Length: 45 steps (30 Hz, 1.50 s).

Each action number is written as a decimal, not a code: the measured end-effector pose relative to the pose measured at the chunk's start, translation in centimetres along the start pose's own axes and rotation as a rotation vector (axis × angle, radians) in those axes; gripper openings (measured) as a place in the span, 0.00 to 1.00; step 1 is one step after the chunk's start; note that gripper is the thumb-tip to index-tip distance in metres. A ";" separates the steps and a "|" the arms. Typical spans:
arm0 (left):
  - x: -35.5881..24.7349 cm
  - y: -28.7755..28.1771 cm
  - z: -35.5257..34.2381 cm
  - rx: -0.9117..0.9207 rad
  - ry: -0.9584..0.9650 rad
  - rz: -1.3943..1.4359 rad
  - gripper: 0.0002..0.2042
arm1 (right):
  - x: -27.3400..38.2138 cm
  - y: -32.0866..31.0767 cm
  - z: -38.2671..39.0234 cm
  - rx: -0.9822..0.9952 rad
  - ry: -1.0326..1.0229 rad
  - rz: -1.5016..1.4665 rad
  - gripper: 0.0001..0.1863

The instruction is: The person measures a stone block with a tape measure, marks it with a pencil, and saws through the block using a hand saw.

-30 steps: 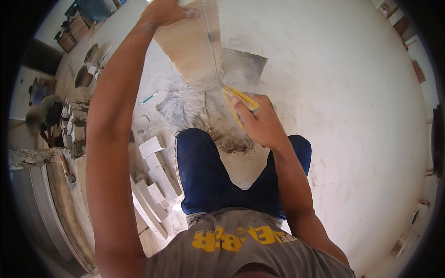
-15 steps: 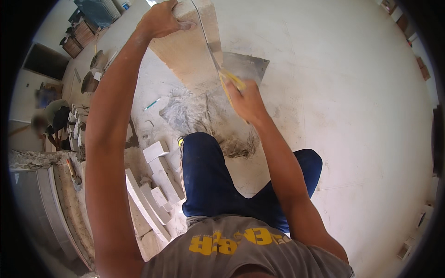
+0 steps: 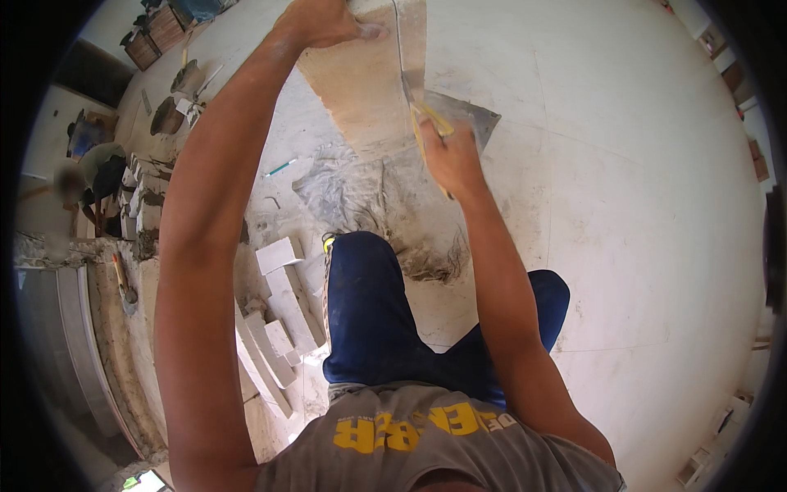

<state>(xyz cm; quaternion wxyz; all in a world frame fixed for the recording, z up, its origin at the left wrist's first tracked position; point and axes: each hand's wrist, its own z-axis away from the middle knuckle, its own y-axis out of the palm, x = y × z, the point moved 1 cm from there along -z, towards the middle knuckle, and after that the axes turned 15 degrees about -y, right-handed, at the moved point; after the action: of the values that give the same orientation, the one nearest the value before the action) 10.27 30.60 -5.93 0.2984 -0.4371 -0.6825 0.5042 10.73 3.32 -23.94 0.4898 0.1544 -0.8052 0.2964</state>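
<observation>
A pale block (image 3: 352, 98), tan and light like aerated concrete, stands at the top centre with its upper end out of frame. My left hand (image 3: 328, 20) grips its upper left edge, thumb pressed on the near face and the other fingers partly out of view. In my right hand (image 3: 452, 160) is a handsaw (image 3: 436, 120), its yellow handle wrapped by my fingers. The saw's thin blade runs upward along a dark line in the block near its right side. A dark grey sheet (image 3: 471, 119) lies under the block's right side.
Crumpled plastic (image 3: 336, 197) and a teal pen-like stick (image 3: 281, 168) lie near the block. White block pieces (image 3: 288, 303) are beside my left leg. At left are a trowel (image 3: 125, 287), buckets (image 3: 168, 117) and a bending person (image 3: 105, 176) by a low block wall (image 3: 147, 193).
The whole view has shifted, so the block and floor things sit farther right. My right hand and the saw have moved a little up along the block. My left hand keeps its hold.
</observation>
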 end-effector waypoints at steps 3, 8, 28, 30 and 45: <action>0.5 1.8 -0.1 -0.027 -0.042 -0.013 0.45 | -0.2 0.1 1.6 -0.020 -0.051 0.038 0.16; 1.1 0.5 -1.4 -0.005 -0.055 -0.043 0.45 | 1.9 -2.8 15.6 -0.073 -0.055 -0.067 0.18; -1.3 1.1 0.5 -0.029 -0.027 0.047 0.48 | -1.3 0.6 1.1 -0.164 -0.027 0.251 0.22; -0.2 0.0 0.4 0.041 -0.135 0.037 0.47 | -0.8 1.6 -0.9 -0.062 -0.026 0.221 0.22; -0.3 -0.2 2.0 0.076 -0.221 0.074 0.43 | -0.5 1.1 -2.2 0.000 0.117 0.178 0.30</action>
<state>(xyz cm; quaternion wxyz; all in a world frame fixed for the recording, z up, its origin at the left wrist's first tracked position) 8.61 29.45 -6.36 0.2189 -0.3920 -0.6749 0.5856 11.94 5.58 -24.02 0.5077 0.0646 -0.7857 0.3475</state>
